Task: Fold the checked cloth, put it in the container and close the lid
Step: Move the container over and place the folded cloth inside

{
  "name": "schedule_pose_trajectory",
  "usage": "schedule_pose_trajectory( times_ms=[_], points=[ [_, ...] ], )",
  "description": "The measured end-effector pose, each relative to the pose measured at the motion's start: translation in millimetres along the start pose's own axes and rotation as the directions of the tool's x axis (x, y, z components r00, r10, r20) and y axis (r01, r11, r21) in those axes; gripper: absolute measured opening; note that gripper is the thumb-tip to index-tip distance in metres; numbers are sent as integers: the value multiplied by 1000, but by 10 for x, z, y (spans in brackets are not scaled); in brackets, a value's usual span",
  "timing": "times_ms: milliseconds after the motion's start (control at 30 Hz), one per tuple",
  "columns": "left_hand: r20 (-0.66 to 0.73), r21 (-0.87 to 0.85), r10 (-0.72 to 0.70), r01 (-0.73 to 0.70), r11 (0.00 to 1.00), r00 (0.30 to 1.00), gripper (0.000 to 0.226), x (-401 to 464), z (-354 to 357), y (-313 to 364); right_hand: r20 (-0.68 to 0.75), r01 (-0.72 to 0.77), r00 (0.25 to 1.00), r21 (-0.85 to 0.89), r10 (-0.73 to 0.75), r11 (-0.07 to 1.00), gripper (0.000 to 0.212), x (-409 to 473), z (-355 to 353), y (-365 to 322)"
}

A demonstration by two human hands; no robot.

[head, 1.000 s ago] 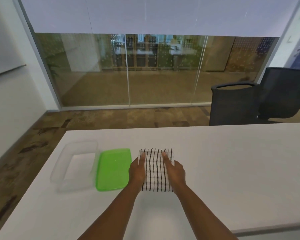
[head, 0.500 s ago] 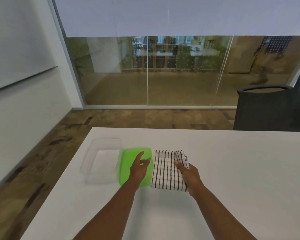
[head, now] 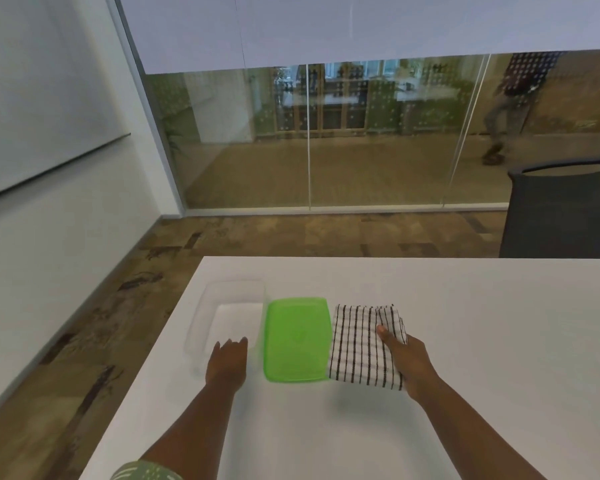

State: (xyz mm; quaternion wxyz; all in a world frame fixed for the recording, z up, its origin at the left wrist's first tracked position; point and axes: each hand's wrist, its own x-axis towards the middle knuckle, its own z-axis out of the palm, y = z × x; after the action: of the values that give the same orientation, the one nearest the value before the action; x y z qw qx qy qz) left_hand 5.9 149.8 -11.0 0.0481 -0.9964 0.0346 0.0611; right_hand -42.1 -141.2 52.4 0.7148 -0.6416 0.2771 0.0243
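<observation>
The checked cloth [head: 359, 344], white with black lines, lies folded into a rectangle on the white table [head: 465, 323]. My right hand [head: 404, 358] grips its right edge, thumb on top. The green lid [head: 297, 337] lies flat just left of the cloth, touching it. Left of the lid stands the clear container [head: 229, 306], open with nothing inside. My left hand [head: 227, 363] hovers at the container's near right corner with fingers apart, holding nothing.
The table's left edge runs close beside the container, with wooden floor below. A black chair [head: 561, 209] stands behind the table at the far right. A glass wall lies beyond, where a person walks.
My left hand left the cloth, passed over the green lid and reached the container. My right hand moved to the cloth's right edge and gripped it. The camera view turned left.
</observation>
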Motion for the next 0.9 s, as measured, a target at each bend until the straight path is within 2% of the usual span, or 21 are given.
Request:
schedule_pose_trajectory(
  times_ms=[200,367,400,467,533,567,667,767,800,900],
  points=[
    [-27,-50,-55,54,997,998,28,49,11,-64,-24,-23,999,-6,23,1000,39,67,-14,25],
    [-40,10,-9,9,1000,999,28,126,-63,-83,-86,-1,996,-4,1,1000,40,112,-26,60],
    [-76,7,-6,6,1000,997,26,139,-112,-75,-105,7,994,0,-7,1000,41,115,-28,59],
    [-257,6,58,-58,998,965,10,160,-247,-45,-136,27,990,23,-24,999,43,113,-40,40],
    [-276,36,146,-142,989,950,20,216,-338,32,-165,50,986,55,-40,997,45,102,-58,-17],
    [-264,21,141,-140,990,954,21,251,-371,71,-180,59,983,72,-46,996,47,99,-70,-55],
    [-269,38,227,-225,974,936,14,245,-481,356,-225,94,972,123,-65,988,49,98,-136,-196],
    [-230,49,309,-306,951,923,19,168,-538,695,-253,122,964,147,-82,982,50,101,-231,-334],
    [-239,51,320,-317,947,917,10,128,-566,812,-258,130,962,156,-86,979,50,101,-265,-373],
    [-197,45,419,-419,907,886,26,19,-570,1170,-289,148,953,180,-92,973,49,102,-374,-472]
  ],
)
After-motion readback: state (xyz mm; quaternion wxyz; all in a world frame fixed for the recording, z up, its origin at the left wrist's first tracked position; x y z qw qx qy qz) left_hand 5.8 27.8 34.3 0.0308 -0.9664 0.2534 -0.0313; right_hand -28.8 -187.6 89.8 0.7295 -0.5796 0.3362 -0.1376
